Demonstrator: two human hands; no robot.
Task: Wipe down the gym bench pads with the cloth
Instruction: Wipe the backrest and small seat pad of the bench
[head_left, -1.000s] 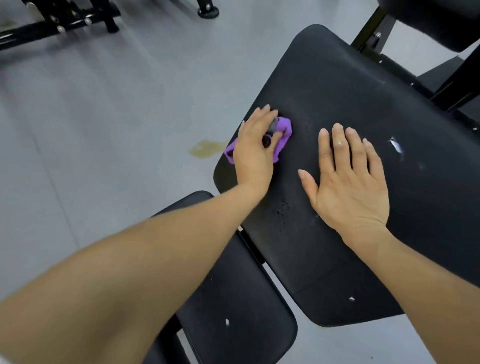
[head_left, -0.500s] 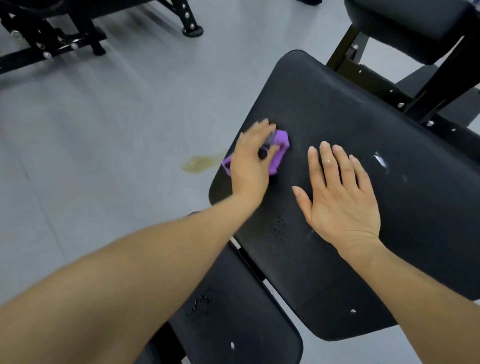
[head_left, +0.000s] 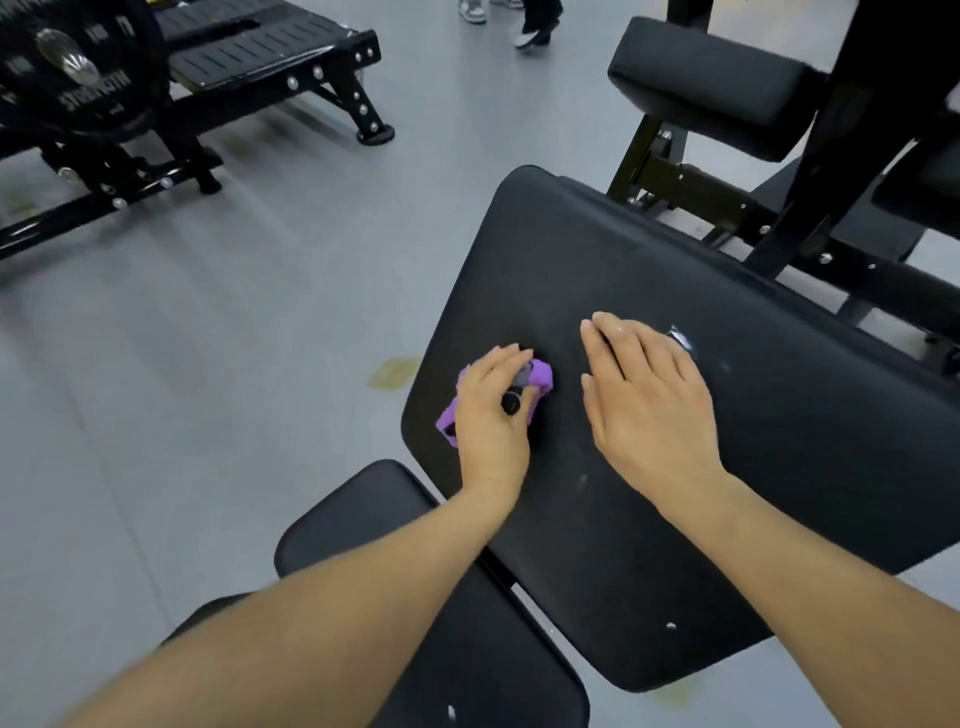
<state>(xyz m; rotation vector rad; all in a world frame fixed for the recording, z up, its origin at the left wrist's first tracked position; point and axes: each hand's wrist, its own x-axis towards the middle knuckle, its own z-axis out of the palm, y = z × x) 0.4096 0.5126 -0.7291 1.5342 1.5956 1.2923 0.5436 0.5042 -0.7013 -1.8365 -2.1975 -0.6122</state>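
Purple cloth (head_left: 540, 375) lies bunched on the large black bench pad (head_left: 675, 467), near its left edge. Left hand (head_left: 493, 415) presses on it, fingers curled around cloth. Right hand (head_left: 644, 405) rests open, flat on the pad beside it, holding nothing.

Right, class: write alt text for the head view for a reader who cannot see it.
The left hand presses a purple cloth onto a black bench pad near its left edge. The right hand lies flat beside it.
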